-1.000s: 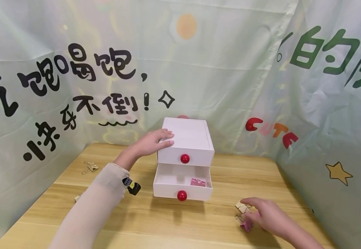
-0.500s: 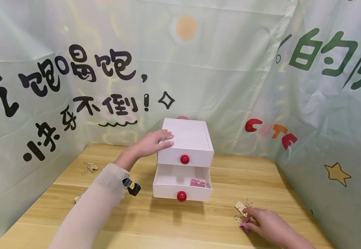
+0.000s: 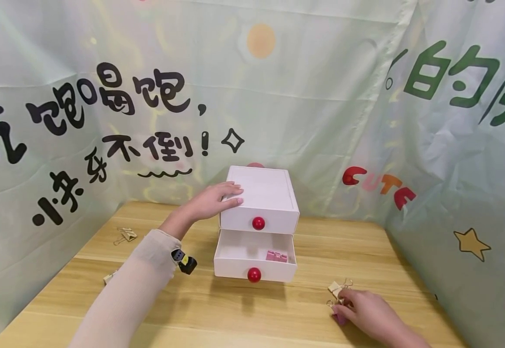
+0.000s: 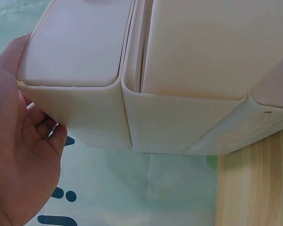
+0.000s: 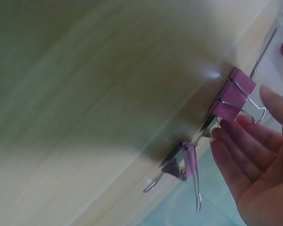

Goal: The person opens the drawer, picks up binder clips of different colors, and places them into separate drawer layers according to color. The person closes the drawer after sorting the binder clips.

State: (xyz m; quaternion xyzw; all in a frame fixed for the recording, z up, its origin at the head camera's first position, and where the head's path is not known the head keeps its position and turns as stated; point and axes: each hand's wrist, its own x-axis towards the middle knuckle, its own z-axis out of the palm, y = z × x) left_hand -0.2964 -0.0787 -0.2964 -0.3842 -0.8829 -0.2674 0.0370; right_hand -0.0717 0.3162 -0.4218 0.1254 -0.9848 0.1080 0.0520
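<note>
A white two-drawer box (image 3: 261,186) with red knobs stands on the table. Its lower drawer (image 3: 254,265) is pulled out and holds a pink binder clip (image 3: 276,256). My left hand (image 3: 209,200) rests on the box's top left edge; the left wrist view shows its fingers against a corner of the white casing (image 4: 73,106). At the right, my right hand (image 3: 372,309) is down at a pink binder clip (image 3: 338,318). In the right wrist view its fingertips reach a pink clip's lower edge (image 5: 233,94), with the thumb apart from it. Another pink clip (image 5: 190,160) lies nearby.
A cream binder clip (image 3: 334,288) lies just behind my right hand. More cream clips lie at the left, one farther back (image 3: 127,234) and one (image 3: 110,277) partly behind my sleeve. Printed cloth walls (image 3: 322,121) surround the wooden table (image 3: 217,314).
My right hand has come down and slightly left onto the pink clip, its fingers drawing closer together. The left hand and the box have stayed where they were.
</note>
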